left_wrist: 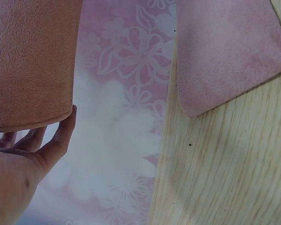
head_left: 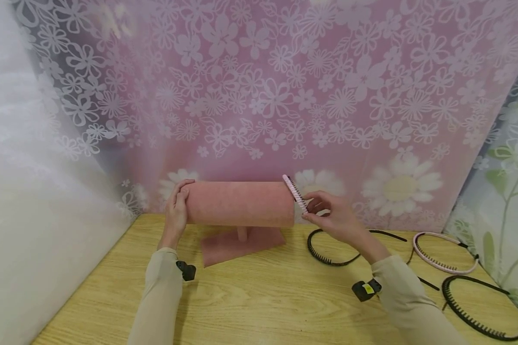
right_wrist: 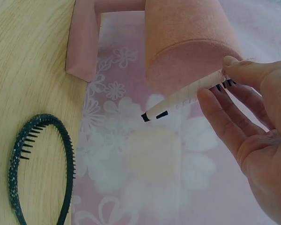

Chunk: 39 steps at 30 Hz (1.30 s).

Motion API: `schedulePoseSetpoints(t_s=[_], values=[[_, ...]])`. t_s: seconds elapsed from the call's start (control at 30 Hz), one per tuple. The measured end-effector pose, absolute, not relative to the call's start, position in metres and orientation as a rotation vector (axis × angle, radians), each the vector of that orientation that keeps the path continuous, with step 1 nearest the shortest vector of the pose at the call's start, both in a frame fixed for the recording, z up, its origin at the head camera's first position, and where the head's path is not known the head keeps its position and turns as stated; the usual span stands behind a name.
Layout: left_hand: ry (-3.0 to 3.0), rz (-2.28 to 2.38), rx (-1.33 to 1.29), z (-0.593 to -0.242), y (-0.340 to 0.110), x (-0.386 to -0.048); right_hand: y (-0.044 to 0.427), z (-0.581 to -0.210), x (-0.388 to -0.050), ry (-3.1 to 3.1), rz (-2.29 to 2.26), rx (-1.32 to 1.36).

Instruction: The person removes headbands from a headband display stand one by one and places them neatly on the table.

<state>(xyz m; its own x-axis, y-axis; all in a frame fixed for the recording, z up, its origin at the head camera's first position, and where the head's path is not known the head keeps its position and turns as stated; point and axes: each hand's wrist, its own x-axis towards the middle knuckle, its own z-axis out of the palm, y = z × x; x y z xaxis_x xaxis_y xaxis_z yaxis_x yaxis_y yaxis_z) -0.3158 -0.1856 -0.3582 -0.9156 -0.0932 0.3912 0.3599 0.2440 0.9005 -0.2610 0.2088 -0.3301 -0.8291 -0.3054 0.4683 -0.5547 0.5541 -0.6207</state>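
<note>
A pink plush headband stand [head_left: 241,203] has a horizontal cylinder on a short post and a flat base [head_left: 224,250]. My left hand [head_left: 176,213] holds the cylinder's left end; in the left wrist view, the fingers [left_wrist: 61,140] curl against its rim. Between thumb and fingers, my right hand [head_left: 334,216] pinches a pale pink headband [head_left: 294,192] with dark comb teeth. That headband is at the cylinder's right end, tilted, its upper tip near the top edge. In the right wrist view the headband [right_wrist: 180,96] shows dark ends beside the cylinder's end face; whether they touch cannot be told.
Several headbands lie on the wooden table [head_left: 263,297] to the right: a black one [head_left: 323,259] below my right hand, a pink one [head_left: 431,262], and another black one [head_left: 462,314] near the front. A flowered curtain [head_left: 259,96] hangs close behind the stand.
</note>
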Motion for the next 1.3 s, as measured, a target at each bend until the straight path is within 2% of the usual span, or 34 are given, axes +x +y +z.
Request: schedulePoseSetpoints(t_s=[0.37, 0.73, 1.3], values=[[-2.158, -1.730, -0.242, -0.357, -0.185, -0.315, 0.230, -0.328, -0.240, -2.543, 1.055, 0.657], [-2.132, -1.725, -0.247, -0.356, -0.185, -0.315, 0.247, -0.333, -0.214, -2.462, 0.949, 0.755], [-2.151, -1.700, -0.255, -0.357, -0.185, -0.314, 0.256, -0.364, -0.194, -2.439, 0.898, 0.811]])
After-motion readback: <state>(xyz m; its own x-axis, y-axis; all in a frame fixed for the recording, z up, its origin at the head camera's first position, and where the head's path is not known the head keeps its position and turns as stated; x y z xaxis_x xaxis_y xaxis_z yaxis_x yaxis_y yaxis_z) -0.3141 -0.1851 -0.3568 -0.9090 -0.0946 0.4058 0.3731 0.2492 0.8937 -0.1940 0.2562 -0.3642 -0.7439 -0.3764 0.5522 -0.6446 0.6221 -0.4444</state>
